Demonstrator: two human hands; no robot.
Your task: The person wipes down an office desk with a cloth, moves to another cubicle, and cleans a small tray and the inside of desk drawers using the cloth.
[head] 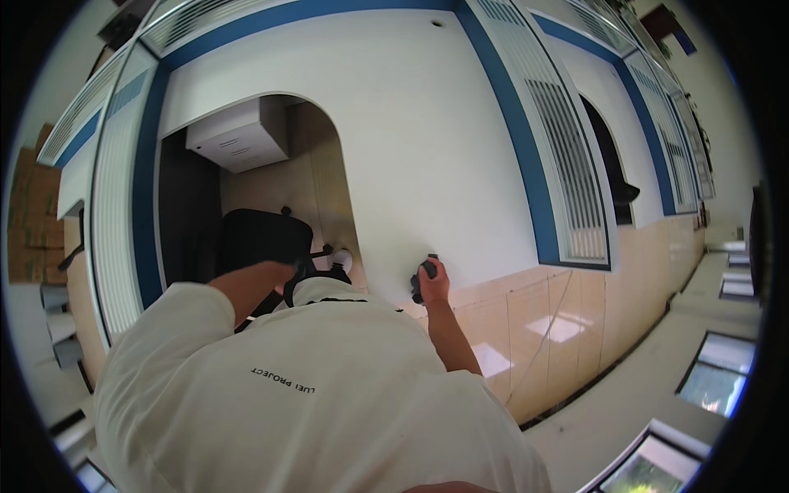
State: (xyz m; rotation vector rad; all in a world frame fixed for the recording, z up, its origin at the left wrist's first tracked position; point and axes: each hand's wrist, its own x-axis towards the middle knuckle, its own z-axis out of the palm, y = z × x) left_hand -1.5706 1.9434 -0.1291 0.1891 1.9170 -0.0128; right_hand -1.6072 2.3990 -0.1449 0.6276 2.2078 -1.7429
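Note:
At the near edge of a white desk [425,154], my right hand [436,285] is closed around a small dark grey object [428,269]. Its exact kind does not show clearly. My left hand [285,282] is low in front of my body, beside a black curved part [301,271] that may belong to the chair. The forearm and body hide most of its fingers, so its grip is unclear. A black office chair [265,237] is just beyond it, under the desk's curved cut-out. A white shoe [342,260] shows next to the chair's base.
A white drawer cabinet [243,138] stands beneath the desk. Blue-trimmed partitions with striped glass [558,135] border the desk. Pale glossy floor tiles [530,326] extend to the right. Brown cartons [36,228] are stacked at far left, and windows [718,373] line the right wall.

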